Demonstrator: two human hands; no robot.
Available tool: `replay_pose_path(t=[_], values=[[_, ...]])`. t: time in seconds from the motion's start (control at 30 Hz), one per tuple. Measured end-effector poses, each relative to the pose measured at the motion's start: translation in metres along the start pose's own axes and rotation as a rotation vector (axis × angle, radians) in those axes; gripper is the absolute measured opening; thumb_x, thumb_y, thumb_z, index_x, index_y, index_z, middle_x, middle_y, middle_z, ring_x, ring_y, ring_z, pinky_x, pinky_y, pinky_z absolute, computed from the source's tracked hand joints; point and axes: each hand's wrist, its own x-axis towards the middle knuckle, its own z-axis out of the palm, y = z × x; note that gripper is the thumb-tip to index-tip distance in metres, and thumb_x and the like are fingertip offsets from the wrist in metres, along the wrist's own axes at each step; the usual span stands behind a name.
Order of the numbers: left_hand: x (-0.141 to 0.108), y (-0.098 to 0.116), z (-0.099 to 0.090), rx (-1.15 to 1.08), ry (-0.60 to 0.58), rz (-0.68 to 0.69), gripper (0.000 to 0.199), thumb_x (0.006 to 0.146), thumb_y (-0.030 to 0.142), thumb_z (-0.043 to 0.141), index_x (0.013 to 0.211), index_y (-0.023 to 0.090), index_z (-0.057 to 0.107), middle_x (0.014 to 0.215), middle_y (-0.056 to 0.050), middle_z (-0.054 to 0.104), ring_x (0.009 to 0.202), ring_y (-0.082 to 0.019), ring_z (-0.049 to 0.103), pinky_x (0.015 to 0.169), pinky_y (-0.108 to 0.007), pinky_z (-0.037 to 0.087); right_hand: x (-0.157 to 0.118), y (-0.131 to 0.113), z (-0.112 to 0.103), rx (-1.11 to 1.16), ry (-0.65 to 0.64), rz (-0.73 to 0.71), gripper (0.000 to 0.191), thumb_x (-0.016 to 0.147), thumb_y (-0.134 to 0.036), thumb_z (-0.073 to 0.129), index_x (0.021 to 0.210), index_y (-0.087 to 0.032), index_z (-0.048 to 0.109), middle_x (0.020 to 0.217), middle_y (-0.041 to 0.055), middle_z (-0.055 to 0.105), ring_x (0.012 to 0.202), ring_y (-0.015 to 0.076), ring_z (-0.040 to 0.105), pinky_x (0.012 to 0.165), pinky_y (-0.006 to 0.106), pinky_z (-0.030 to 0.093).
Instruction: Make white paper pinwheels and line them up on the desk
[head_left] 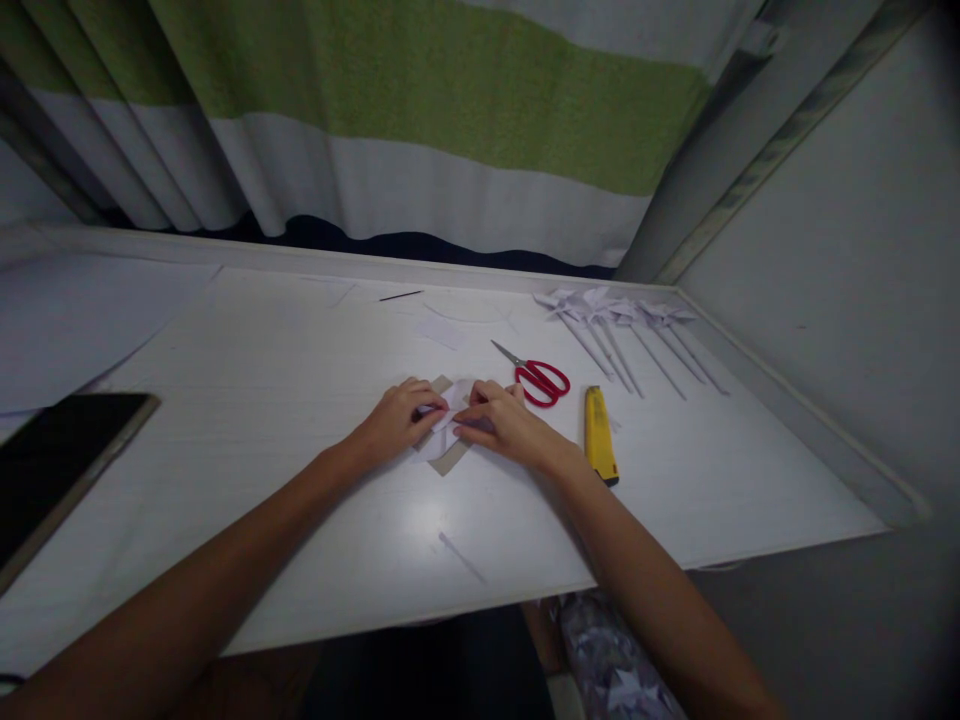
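My left hand point(401, 420) pinches the left side of a small piece of white paper point(436, 442), fingertips pressed together. From the right, my right hand point(499, 420) closes its fingers on the same paper, close to the left fingertips. Part of the paper's shape is hidden behind the fingers. Under it lies a grey-beige square of card point(450, 461), one corner pointing toward me. Red-handled scissors point(541, 383) rest just beyond my right hand, blades pointing away to the left. A yellow utility knife point(598, 435) lies to the right of that hand.
Several white paper pinwheels on sticks point(622, 310) lie at the back right. A dark pen-like stick point(400, 296) and paper scraps point(441, 331) are at the back. A thin paper strip point(461, 557) lies near the front edge. At left are a large white sheet point(90, 320) and a dark-screened tablet point(60, 470).
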Motion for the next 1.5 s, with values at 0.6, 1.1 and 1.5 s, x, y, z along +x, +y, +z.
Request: replay_pose_path(t=[0.6, 1.1, 1.5], values=[[-0.002, -0.002, 0.005, 0.009, 0.037, 0.027, 0.014, 0.075, 0.017, 0.049, 0.076, 0.012, 0.061, 0.074, -0.006, 0.057, 0.074, -0.015, 0.050, 0.069, -0.029, 0.041, -0.007, -0.016, -0.005, -0.147, 0.118, -0.066, 0.028, 0.083, -0.021, 0.039, 0.109, -0.019, 0.050, 0.090, 0.0069, 0.053, 0.086, 0.0174, 0.044, 0.072, 0.031, 0.025], [-0.002, -0.004, 0.005, 0.006, 0.019, 0.011, 0.015, 0.076, 0.018, 0.048, 0.079, 0.013, 0.062, 0.076, -0.006, 0.058, 0.075, -0.015, 0.050, 0.070, -0.029, 0.041, 0.023, -0.009, 0.004, 0.041, 0.063, 0.292, 0.019, 0.074, -0.030, 0.051, 0.069, -0.014, 0.058, 0.075, 0.0056, 0.054, 0.072, 0.0153, 0.045, 0.067, 0.030, 0.032], [-0.001, -0.003, 0.002, -0.020, 0.003, -0.033, 0.020, 0.078, 0.021, 0.043, 0.081, 0.014, 0.062, 0.078, -0.006, 0.060, 0.077, -0.015, 0.051, 0.072, -0.030, 0.040, 0.033, -0.002, 0.005, 0.208, -0.015, 0.332, 0.009, 0.065, -0.015, 0.046, 0.060, -0.015, 0.053, 0.057, 0.0004, 0.052, 0.052, 0.0082, 0.043, 0.050, 0.020, 0.030]])
